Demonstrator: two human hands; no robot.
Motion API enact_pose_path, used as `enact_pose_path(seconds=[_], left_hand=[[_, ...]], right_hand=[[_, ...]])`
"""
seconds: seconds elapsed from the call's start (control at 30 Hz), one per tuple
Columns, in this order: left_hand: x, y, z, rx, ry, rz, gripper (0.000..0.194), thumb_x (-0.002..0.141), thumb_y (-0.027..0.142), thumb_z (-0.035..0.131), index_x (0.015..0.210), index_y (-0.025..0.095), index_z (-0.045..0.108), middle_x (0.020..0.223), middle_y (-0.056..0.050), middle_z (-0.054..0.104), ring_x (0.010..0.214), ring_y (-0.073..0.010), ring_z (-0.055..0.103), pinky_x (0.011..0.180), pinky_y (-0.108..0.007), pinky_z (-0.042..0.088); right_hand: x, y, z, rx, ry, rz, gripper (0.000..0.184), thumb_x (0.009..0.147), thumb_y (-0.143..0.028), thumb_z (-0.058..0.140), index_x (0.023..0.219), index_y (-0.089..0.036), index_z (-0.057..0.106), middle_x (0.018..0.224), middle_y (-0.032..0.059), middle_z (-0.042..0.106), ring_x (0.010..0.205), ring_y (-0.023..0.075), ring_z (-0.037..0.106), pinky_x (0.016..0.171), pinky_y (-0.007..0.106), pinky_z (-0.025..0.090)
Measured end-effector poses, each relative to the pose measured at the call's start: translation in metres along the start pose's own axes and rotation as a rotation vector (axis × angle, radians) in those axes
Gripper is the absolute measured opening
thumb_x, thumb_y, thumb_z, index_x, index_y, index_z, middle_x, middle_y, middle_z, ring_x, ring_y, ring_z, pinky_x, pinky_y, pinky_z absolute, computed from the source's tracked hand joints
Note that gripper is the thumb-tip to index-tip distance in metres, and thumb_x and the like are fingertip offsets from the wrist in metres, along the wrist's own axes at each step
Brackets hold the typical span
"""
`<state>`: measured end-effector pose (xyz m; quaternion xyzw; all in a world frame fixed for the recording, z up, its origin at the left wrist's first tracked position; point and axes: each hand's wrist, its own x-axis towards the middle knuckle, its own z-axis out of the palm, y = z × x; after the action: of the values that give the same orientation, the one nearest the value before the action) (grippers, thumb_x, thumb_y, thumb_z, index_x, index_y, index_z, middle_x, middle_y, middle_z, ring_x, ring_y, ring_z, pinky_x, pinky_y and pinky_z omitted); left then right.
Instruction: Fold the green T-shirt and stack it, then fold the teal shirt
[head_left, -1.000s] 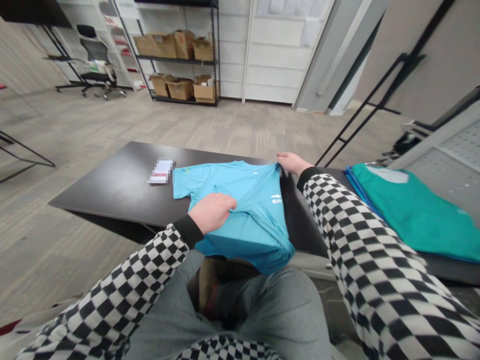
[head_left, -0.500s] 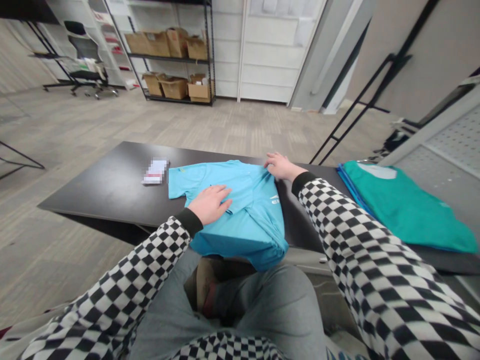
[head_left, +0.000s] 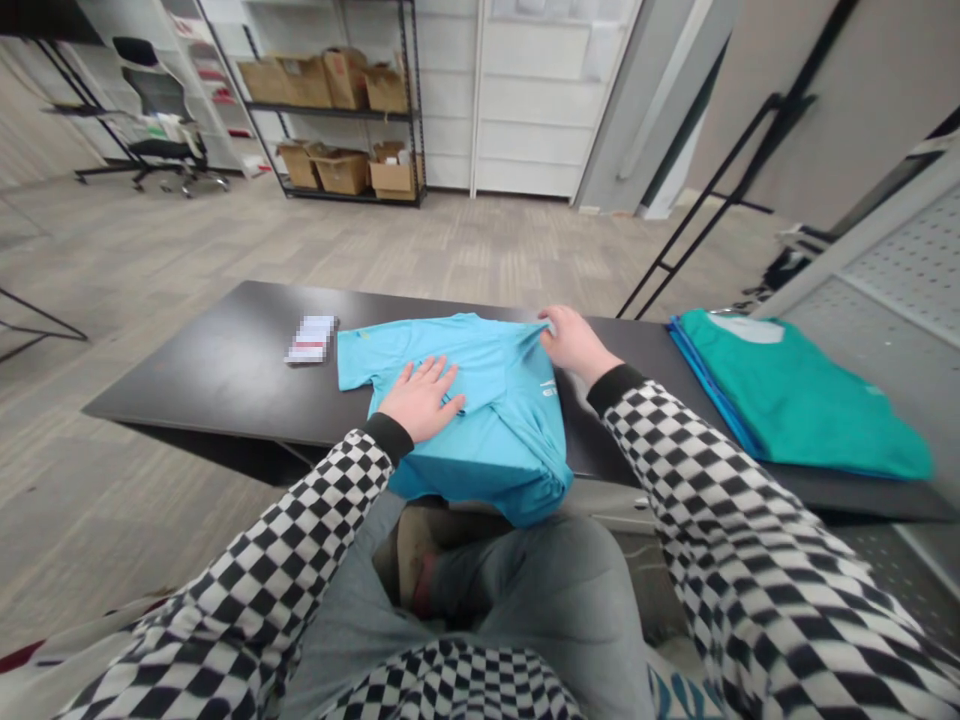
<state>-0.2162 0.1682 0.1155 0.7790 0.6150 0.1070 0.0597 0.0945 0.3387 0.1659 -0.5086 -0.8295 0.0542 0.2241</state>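
A light blue T-shirt lies partly folded on the dark table, its lower part draping over the near edge. One sleeve points left, and a white logo shows near the right side. My left hand rests flat on the shirt with fingers spread. At the shirt's far right corner, my right hand pinches the fabric and pulls it up into a small peak.
On the table's left lies a phone-like object, blurred out. Folded green and blue shirts are stacked at the right, beside a perforated panel. Shelves with cardboard boxes stand across the room.
My right hand has closed on the shirt's far right corner and lifted it slightly. My left hand stays on the fabric, its fingers more spread. The view has shifted a little.
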Motion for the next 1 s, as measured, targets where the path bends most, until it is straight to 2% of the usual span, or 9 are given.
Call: enact_pose_path(seconds=[0.1,0.2,0.3,0.4,0.5,0.63,0.73,0.83,1.0], left_hand=[[0.0,0.001,0.0,0.016,-0.022,0.004,0.074,0.115,0.059,0.044,0.178,0.02,0.046,0.188,-0.017,0.032,0.176,-0.0393,0.028,0.143,-0.067,0.019],[0.002,0.002,-0.008,0.039,-0.062,-0.021,0.077,0.114,0.06,0.044,0.179,0.02,0.044,0.189,-0.017,0.03,0.177,-0.0393,0.026,0.143,-0.068,0.016],[0.013,0.012,-0.026,0.112,-0.163,-0.059,0.077,0.11,0.059,0.049,0.176,0.018,0.049,0.186,-0.019,0.037,0.173,-0.0429,0.033,0.142,-0.072,0.013],[0.035,0.041,-0.041,0.182,-0.164,-0.004,0.072,0.108,0.054,0.051,0.167,0.015,0.059,0.177,-0.022,0.052,0.166,-0.046,0.044,0.14,-0.075,0.011],[0.065,0.084,-0.038,0.107,-0.149,0.213,0.068,0.112,0.05,0.045,0.173,0.02,0.053,0.183,-0.015,0.045,0.17,-0.0376,0.04,0.143,-0.063,0.019],[0.098,0.123,-0.01,0.078,-0.315,0.291,0.069,0.117,0.053,0.037,0.181,0.027,0.04,0.191,-0.009,0.03,0.176,-0.0368,0.029,0.142,-0.063,0.021],[0.108,0.127,0.01,0.101,-0.337,0.253,0.076,0.116,0.06,0.038,0.185,0.028,0.029,0.194,-0.007,0.018,0.179,-0.0395,0.016,0.143,-0.067,0.014],[0.107,0.12,0.02,0.097,-0.269,0.279,0.079,0.116,0.064,0.035,0.186,0.027,0.029,0.194,-0.007,0.018,0.179,-0.0399,0.015,0.143,-0.067,0.012],[0.101,0.115,0.026,0.073,-0.174,0.304,0.08,0.115,0.067,0.035,0.184,0.027,0.034,0.192,-0.008,0.025,0.178,-0.0401,0.02,0.143,-0.067,0.015]], right_hand=[[-0.08,-0.022,-0.025,0.255,-0.05,0.131,0.02,0.099,-0.03,0.058,0.106,-0.026,0.076,0.1,0.0106,0.083,0.092,0.0314,0.076,0.091,0.042,0.06],[-0.184,-0.039,-0.036,0.525,-0.237,0.285,0.033,0.105,-0.055,0.059,0.083,-0.032,0.069,0.072,0.0024,0.073,0.067,0.0255,0.069,0.066,0.038,0.055],[-0.275,-0.052,-0.02,0.601,-0.055,0.468,0.045,0.104,-0.069,0.06,0.085,-0.03,0.069,0.072,0.0024,0.072,0.066,0.0245,0.067,0.066,0.038,0.055],[-0.323,-0.065,0.011,0.564,0.119,0.609,0.051,0.101,-0.073,0.065,0.11,-0.025,0.076,0.106,0.012,0.084,0.095,0.0309,0.079,0.085,0.044,0.062],[-0.329,-0.075,0.039,0.573,0.148,0.593,0.058,0.096,-0.07,0.072,0.131,-0.025,0.074,0.14,0.0165,0.08,0.13,0.0364,0.075,0.11,0.053,0.059],[-0.317,-0.079,0.061,0.672,0.137,0.565,0.053,0.092,-0.067,0.077,0.121,-0.024,0.073,0.128,0.0143,0.082,0.122,0.0346,0.076,0.112,0.052,0.057],[-0.313,-0.08,0.064,0.784,0.154,0.553,0.046,0.092,-0.067,0.077,0.107,-0.024,0.07,0.105,0.0073,0.08,0.099,0.0281,0.075,0.095,0.042,0.06],[-0.312,-0.085,0.055,0.815,0.141,0.506,0.037,0.096,-0.062,0.075,0.096,-0.025,0.068,0.086,0.0001,0.07,0.081,0.0222,0.067,0.08,0.035,0.054],[-0.306,-0.099,0.038,0.671,0.231,0.37,0.02,0.095,-0.039,0.069,0.083,-0.026,0.061,0.091,0.002,0.072,0.089,0.0226,0.067,0.086,0.035,0.052]])
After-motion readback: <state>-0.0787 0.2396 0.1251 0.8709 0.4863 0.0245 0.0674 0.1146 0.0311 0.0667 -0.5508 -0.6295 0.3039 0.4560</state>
